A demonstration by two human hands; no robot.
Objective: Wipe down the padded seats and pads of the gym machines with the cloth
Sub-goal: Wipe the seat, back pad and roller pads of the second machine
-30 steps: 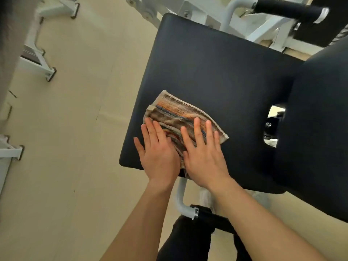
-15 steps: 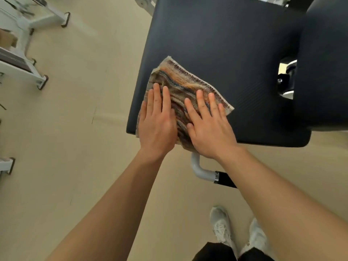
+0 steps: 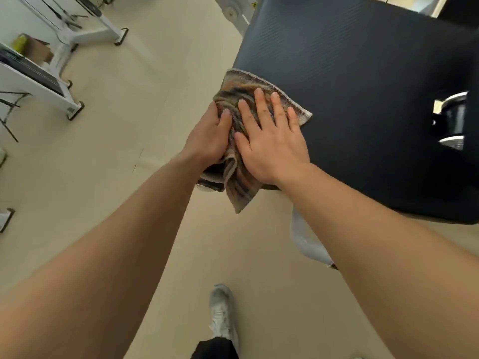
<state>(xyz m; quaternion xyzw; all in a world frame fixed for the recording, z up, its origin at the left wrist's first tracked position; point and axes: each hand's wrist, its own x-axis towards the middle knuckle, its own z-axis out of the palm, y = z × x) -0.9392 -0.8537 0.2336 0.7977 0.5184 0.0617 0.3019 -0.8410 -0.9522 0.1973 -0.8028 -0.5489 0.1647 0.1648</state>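
at the left edge of the gym floor stand white machine frames (image 3: pixel 59 47), with a brown box (image 3: pixel 39 49) among them, its contents too blurred to tell. moving right, the left hand (image 3: pixel 208 137) curls over the corner of the black padded seat (image 3: pixel 363 86), thumb on top, gripping the bunched cloth (image 3: pixel 243 82), likely to wipe the pad's side. the right hand (image 3: pixel 272 143) lies flat, fingers straight and spread, pressing the cloth onto the seat, apparently to stop it sliding. one cloth end hangs off the near edge.
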